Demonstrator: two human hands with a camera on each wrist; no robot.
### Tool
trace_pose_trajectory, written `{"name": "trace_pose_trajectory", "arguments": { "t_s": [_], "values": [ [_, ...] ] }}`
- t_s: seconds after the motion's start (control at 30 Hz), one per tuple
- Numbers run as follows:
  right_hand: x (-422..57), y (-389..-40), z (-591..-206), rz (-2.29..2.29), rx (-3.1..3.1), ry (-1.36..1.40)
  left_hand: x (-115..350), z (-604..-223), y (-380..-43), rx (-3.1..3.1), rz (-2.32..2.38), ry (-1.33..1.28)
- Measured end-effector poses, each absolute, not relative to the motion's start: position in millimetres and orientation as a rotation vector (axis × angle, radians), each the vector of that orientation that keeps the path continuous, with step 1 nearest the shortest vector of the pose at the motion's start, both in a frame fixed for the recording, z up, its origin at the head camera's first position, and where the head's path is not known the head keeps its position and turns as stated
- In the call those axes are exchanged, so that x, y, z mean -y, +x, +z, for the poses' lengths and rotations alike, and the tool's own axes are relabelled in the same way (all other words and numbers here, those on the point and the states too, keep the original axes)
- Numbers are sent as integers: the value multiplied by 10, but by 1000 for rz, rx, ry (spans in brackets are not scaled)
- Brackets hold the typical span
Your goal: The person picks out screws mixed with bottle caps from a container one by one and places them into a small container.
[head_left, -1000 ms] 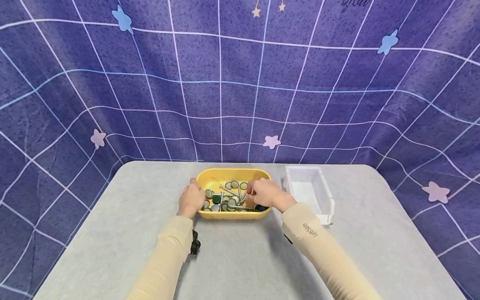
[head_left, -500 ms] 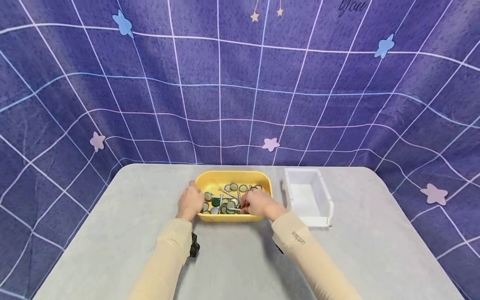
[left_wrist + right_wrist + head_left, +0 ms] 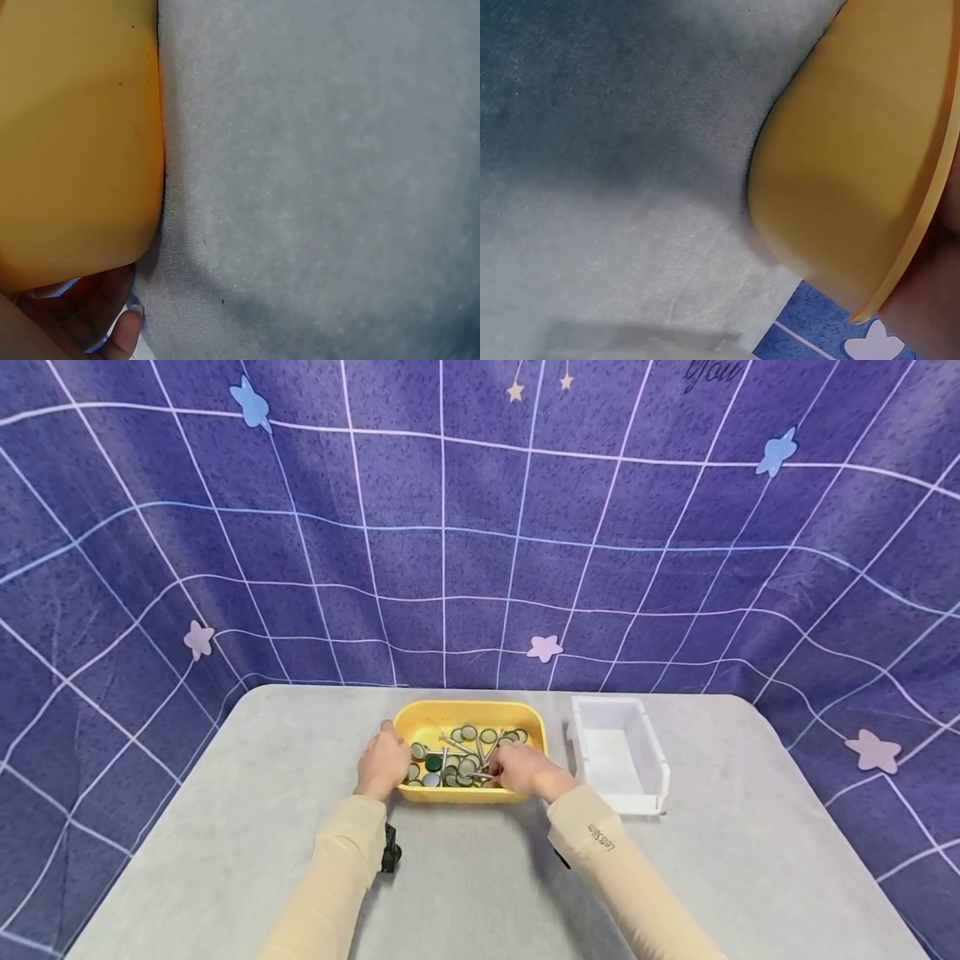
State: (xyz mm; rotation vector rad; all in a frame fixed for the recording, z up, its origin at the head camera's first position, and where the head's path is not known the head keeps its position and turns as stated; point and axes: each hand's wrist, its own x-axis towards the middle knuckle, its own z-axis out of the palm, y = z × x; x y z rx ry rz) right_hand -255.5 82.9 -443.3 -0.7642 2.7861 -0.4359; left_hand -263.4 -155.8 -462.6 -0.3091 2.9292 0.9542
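Left hand [image 3: 384, 762] fingers clamp the yellow tub [image 3: 457, 796] at nine o'clock as the right hand [image 3: 527, 771], its grip unclear, reaches in at four, where crisscrossed screws [image 3: 444, 763] could snag and flip bottle caps [image 3: 432, 762] onto the counter [image 3: 465, 877].

Yellow tub [image 3: 465, 794] of bottle caps [image 3: 468, 765] and metal fasteners [image 3: 456, 745]
We observed the oblong tub upright; inside, slender fasteners lay at angles among loose caps, one green.
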Motion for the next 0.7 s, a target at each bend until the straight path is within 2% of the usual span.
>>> {"name": "trace_pose_trajectory", "arguments": {
  "t_s": [0.7],
  "values": [
    [-868, -2530, -4398, -559, -2842, -897, 1549, -4612, -2623, -2952, 936, -304]
  ]
}}
